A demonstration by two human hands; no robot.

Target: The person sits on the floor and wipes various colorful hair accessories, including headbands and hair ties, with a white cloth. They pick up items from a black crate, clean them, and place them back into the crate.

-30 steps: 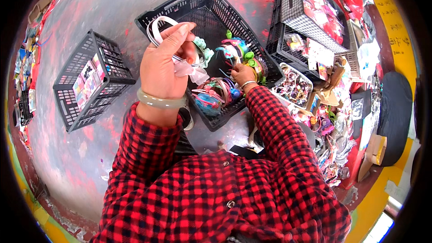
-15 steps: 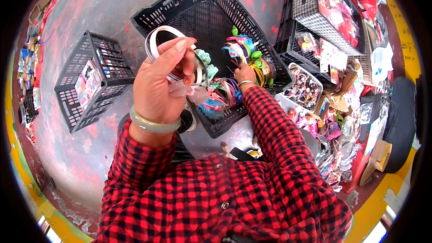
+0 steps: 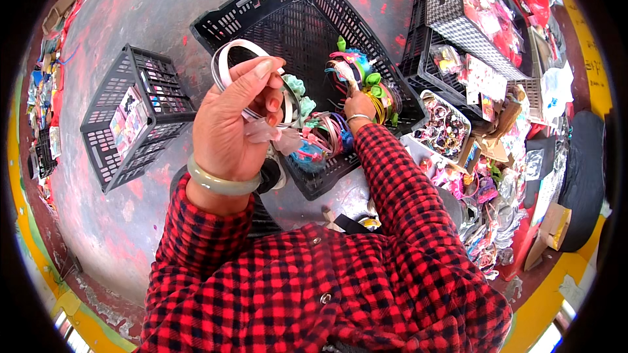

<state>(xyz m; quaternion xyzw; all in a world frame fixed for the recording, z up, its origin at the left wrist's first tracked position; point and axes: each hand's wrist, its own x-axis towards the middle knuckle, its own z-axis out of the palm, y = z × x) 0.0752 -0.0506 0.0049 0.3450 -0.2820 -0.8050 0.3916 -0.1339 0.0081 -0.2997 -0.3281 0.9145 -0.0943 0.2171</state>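
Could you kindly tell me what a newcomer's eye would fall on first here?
Probably the red-and-black checked shirt, which fills the lower middle of the view. Next, perhaps, comes the raised left hand, left of centre, holding white and dark hairbands. Then the brightly coloured bundles may catch the eye in the lower right part of the large black crate, with the right hand at them.

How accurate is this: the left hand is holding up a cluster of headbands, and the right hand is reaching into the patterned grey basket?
Only the container is wrong. The head view shows the right hand in the large black crate, at the colourful bundle there. The left hand is holding up a cluster of headbands, as you said.
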